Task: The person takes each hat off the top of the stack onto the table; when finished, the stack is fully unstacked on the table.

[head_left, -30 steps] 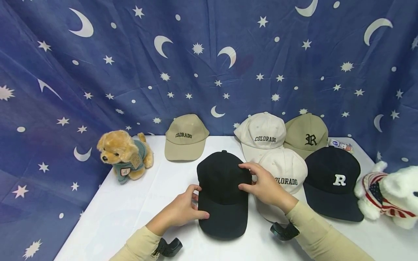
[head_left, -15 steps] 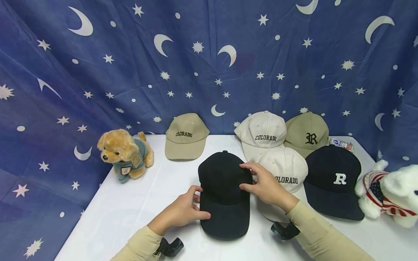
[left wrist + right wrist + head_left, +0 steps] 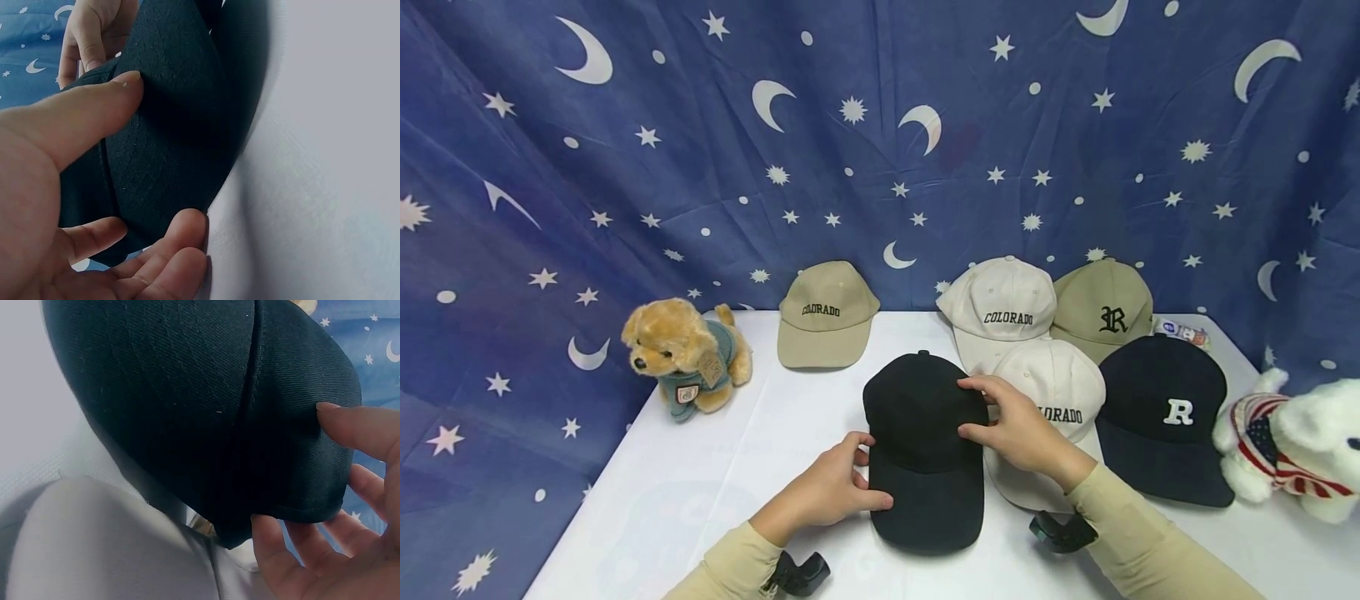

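Note:
A plain black baseball cap [image 3: 925,417] lies on the white table in front of the person, its brim toward them. My left hand [image 3: 831,490] grips its left edge where brim meets crown, the thumb [image 3: 94,112] on top and the fingers lower along the side. On the other side, my right hand [image 3: 1018,427] holds the crown's right edge between thumb and fingers. Just beside the black cap, an off-white Colorado cap [image 3: 1052,379] is partly covered by my right hand and forearm; its pale brim [image 3: 106,544] shows in the right wrist view.
A khaki Colorado cap [image 3: 827,317] sits at the back. To the right are another off-white cap [image 3: 1003,292], a khaki R cap [image 3: 1101,292] and a navy R cap [image 3: 1161,400]. Plush dogs stand left [image 3: 673,342] and right [image 3: 1318,433]. A starry blue curtain [image 3: 850,125] hangs behind.
The black cap has shifted slightly to the right, and both hands have moved along with it. Their hold on it looks the same. The other caps and the plush dogs stay put.

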A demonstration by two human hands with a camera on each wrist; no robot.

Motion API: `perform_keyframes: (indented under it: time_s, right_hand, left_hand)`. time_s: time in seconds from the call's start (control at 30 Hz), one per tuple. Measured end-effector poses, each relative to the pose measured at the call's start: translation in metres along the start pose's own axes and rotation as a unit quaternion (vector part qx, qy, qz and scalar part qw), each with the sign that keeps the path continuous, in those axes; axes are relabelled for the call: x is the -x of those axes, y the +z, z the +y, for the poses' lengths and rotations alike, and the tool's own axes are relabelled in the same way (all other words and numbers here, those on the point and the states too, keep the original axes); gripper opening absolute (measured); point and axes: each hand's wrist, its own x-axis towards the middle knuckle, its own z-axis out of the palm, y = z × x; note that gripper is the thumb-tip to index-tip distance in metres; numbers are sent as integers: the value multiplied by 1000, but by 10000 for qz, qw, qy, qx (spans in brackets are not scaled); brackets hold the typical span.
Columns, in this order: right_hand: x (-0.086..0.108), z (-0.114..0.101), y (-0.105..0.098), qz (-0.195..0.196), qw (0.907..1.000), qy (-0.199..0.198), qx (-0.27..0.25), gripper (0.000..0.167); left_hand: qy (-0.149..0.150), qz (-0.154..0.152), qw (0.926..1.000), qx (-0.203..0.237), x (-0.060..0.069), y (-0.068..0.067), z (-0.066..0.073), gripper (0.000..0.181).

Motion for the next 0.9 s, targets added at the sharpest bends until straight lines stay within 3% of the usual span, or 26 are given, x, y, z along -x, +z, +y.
perform_keyframes:
  time_s: [0.9]
  right_hand:
    - [4,5,-10,63,9999,107,85,57]
  left_hand:
    - [34,-13,9999,-124,-7,7,7,81]
